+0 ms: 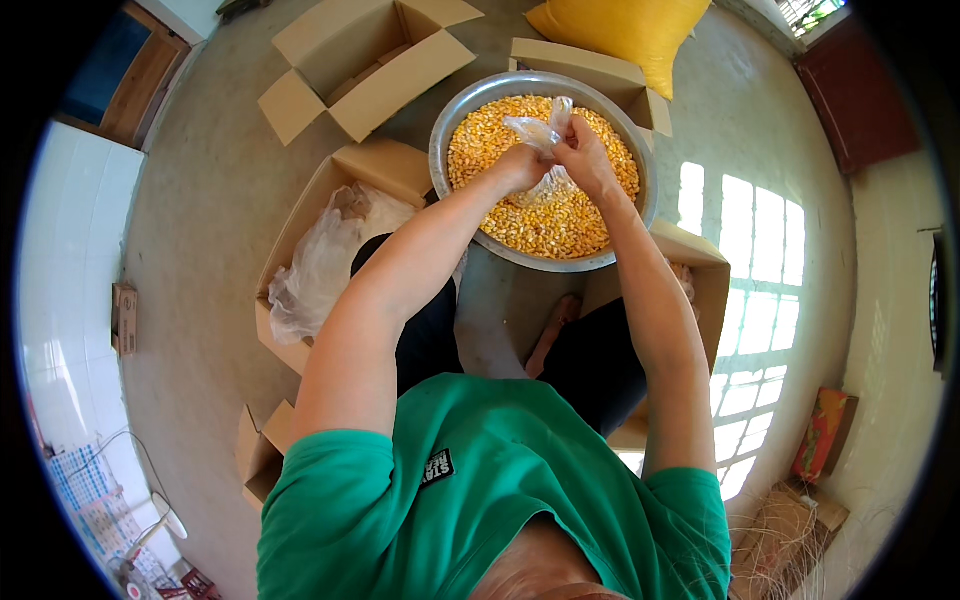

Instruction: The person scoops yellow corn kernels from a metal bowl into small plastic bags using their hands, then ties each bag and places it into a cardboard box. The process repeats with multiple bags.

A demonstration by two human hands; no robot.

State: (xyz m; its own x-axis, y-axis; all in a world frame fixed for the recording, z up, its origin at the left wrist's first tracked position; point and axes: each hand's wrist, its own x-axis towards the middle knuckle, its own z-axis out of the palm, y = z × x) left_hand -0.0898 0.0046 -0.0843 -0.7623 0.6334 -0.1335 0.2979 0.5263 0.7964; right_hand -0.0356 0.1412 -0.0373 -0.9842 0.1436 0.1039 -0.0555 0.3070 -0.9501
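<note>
Both my hands meet over a wide metal basin (442, 150) filled with yellow corn kernels (490, 130). Between them is a clear plastic bag (535, 132), its twisted top rising above my fingers. The bag's lower part hangs just over the kernels or rests on them; my hands partly hide it, and I cannot tell how full it is. My left hand (522, 168) is closed on the bag from the left. From the right, my right hand (585, 158) pinches its gathered neck with thumb and fingers.
An open cardboard box (400, 90) stands beyond the basin at left. A box of crumpled clear plastic bags (335, 250) is by my left knee. Another box (700, 270) sits by my right leg. A full yellow sack (620, 35) leans behind the basin, next to a further box (590, 65).
</note>
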